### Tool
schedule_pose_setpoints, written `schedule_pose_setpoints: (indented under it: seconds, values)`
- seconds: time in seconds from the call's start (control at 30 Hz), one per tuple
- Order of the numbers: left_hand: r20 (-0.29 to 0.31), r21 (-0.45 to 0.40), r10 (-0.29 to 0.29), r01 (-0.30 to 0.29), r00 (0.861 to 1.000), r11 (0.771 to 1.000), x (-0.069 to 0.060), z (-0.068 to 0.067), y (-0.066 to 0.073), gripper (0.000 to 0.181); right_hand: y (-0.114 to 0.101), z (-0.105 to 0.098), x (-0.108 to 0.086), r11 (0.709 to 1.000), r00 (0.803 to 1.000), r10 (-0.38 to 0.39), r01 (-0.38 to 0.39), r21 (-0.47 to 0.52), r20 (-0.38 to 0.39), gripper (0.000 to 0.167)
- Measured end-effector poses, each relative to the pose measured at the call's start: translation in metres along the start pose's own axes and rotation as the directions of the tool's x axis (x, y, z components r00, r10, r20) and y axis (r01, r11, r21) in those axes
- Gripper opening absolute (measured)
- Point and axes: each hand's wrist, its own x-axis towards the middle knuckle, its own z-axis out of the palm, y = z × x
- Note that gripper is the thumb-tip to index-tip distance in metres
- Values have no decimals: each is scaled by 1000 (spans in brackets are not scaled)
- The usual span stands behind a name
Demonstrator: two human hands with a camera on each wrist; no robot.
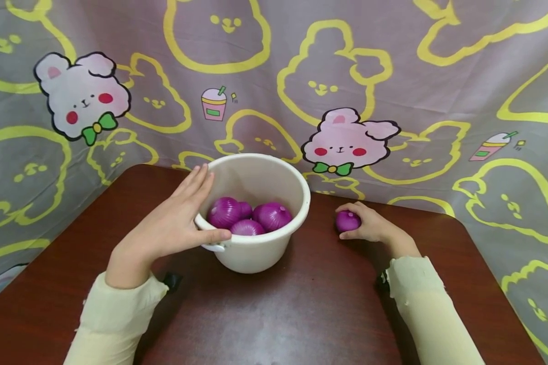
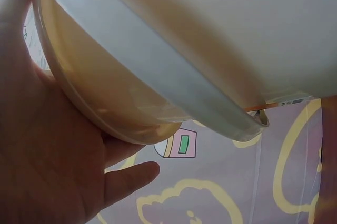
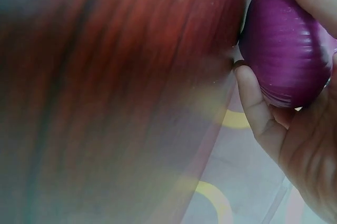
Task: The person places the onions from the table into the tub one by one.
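A white plastic bucket [image 1: 251, 256] stands on the table with several peeled red onions [image 1: 274, 216] inside. My left hand [image 1: 171, 220] rests spread against the bucket's left side, its thumb along the front rim and its fingers straight toward the back rim. In the left wrist view, that hand [image 2: 52, 145] lies beside the rim and the pale side handle [image 2: 121, 77]. To the right of the bucket, my right hand [image 1: 370, 223] grips another red onion [image 1: 348, 221] between thumb and fingers. The right wrist view shows this onion [image 3: 287, 48] close up, smooth and purple.
The dark brown wooden table [image 1: 274, 319] reaches back to a fabric curtain [image 1: 255, 61] printed with cartoon animals and drink cups. The curtain also hangs along both sides of the table. A dark strap shows at each wrist, by the pale sleeves.
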Motion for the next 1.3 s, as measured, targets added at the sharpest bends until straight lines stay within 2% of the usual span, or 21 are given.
schedule_pose_setpoints:
  seconds: [0.3,0.5,0.77,1.07,1.3]
  values:
    - [-3,-12,-9,9,1000,1000,2,4,-1,119,4,3,-4,1000,1000,25,-25,-2,12,64]
    - [0,-17,-19,19,1000,1000,0,5,-1,120,5,4,-7,1000,1000,11,-11,-8,8,64]
    - [-10,-10,-1,1,1000,1000,1,2,2,122,7,-3,-19,1000,999,24,-23,8,-45,64]
    - [-9,-2,0,0,1000,1000,0,1,0,122,7,-10,-30,998,997,58,-58,-2,-56,65]
    - [0,3,2,-2,1000,1000,-1,0,-2,122,0,-13,-35,999,996,34,-36,-25,-77,64]
